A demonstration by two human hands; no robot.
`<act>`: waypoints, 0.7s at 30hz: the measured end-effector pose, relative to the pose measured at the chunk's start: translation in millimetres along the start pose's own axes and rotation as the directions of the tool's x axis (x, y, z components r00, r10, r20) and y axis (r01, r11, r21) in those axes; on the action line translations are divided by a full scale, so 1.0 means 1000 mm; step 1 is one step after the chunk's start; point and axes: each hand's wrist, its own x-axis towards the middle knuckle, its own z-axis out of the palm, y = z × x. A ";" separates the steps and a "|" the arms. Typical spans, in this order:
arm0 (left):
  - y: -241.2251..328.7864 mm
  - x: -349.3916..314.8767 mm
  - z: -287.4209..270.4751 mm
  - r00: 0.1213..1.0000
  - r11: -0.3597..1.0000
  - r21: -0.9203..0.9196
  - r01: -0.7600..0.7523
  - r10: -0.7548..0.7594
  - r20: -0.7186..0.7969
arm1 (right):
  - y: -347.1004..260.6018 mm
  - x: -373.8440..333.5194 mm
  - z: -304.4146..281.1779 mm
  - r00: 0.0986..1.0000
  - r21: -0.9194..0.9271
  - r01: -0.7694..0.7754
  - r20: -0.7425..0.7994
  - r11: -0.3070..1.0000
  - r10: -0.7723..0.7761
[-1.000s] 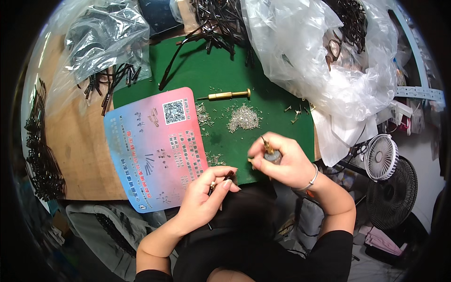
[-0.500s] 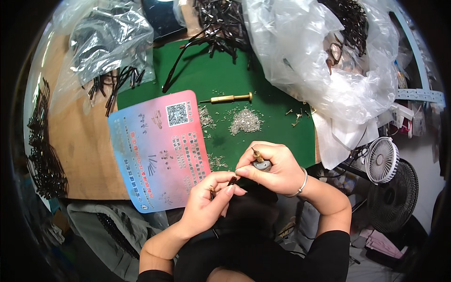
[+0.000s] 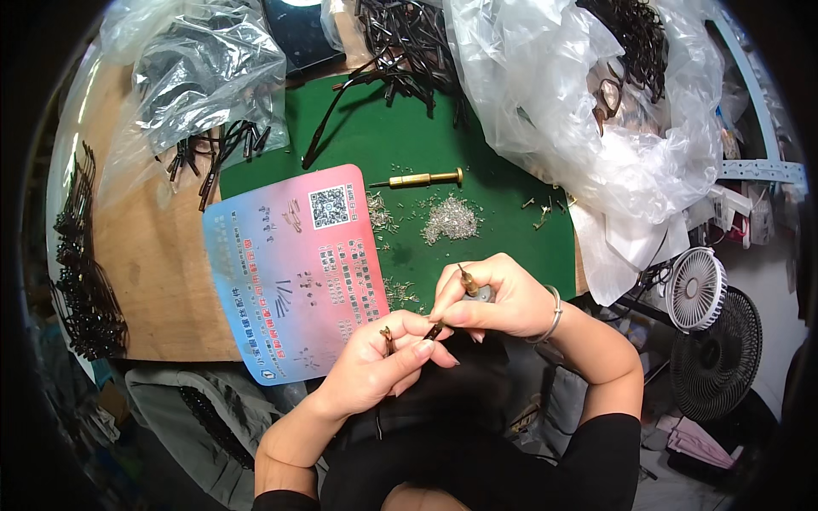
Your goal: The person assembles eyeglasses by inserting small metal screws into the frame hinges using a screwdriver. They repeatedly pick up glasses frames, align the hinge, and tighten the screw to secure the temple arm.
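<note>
My left hand (image 3: 375, 366) is closed around a dark brown eyeglass piece (image 3: 434, 330), whose end sticks out between thumb and forefinger. More of its brown, curved part (image 3: 388, 341) shows behind the fingers; the palm hides the rest. My right hand (image 3: 503, 302) is closed on a small tool like a screwdriver, with a brass tip (image 3: 468, 281) and a round grey part (image 3: 483, 294). Its thumb and forefinger meet at the end of the eyeglass piece, touching the left fingertips. Whether they pinch something tiny there, I cannot tell.
Beyond my hands, a green mat (image 3: 503, 196) bears a heap of tiny screws (image 3: 451, 219) and a brass screwdriver (image 3: 417, 180). A pink-blue printed sheet (image 3: 247, 264) lies left. Dark eyeglass temples (image 3: 400, 51), plastic bags (image 3: 528, 94) and two fans (image 3: 694, 289) surround the work area.
Both hands stay together, with the eyeglass piece shifted slightly right and tilted a little differently. The mat and the things on it appear slightly further right in the view.
</note>
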 end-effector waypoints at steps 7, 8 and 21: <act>-0.006 0.000 0.001 0.986 0.911 0.385 -0.146 0.165 -0.016 | 0.000 0.001 -0.002 0.990 -0.314 -0.130 -0.088 0.940 0.108; -0.007 -0.002 0.000 0.987 0.892 0.429 -0.140 0.160 -0.010 | 0.003 -0.001 0.000 0.996 -0.484 -0.014 -0.084 0.875 -0.030; -0.022 0.008 -0.019 0.795 0.740 0.645 -0.190 0.502 -0.342 | 0.017 -0.022 0.016 0.940 -0.968 -0.175 -0.218 0.178 -0.261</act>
